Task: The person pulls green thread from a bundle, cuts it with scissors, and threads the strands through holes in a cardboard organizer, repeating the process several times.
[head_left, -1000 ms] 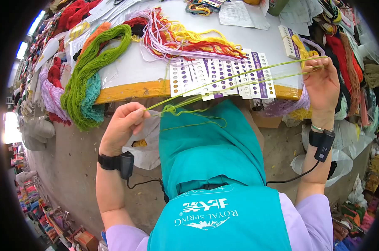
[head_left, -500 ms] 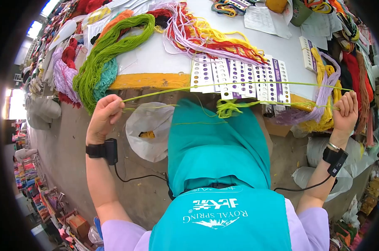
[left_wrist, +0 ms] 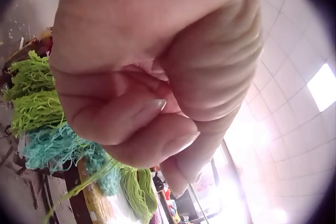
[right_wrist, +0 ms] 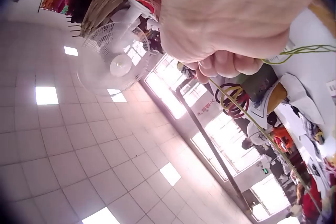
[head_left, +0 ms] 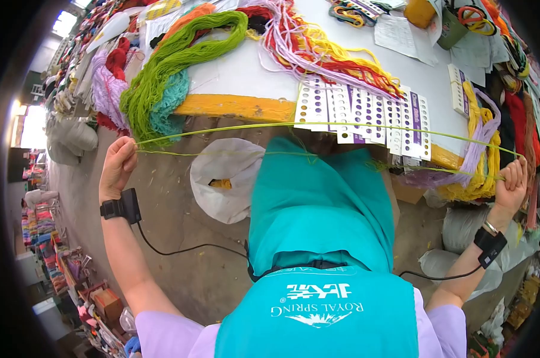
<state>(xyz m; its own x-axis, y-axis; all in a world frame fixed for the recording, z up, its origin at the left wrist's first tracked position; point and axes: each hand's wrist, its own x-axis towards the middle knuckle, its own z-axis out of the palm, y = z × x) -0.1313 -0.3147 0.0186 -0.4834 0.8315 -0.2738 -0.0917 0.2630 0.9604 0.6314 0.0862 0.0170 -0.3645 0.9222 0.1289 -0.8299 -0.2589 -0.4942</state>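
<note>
While two bare hands are spread well apart in front of the table, one length of green thread runs taut between them, crossing in front of the table's orange edge and one fan of overlapping punched cards. The left hand has its fingers curled, pinching the thread's left end; the right hand also curls its fingers, gripping the right end. A second, lower green strand leaves the left hand, though its middle is hard to follow against the one teal apron. On the table's left lie one large green skein and, beside it, one turquoise skein; red, yellow and lilac yarn lies behind the cards, too tangled to count. Near the right hand hang one yellow bundle and one lilac bundle, and one whitish bag sits on the floor
</note>
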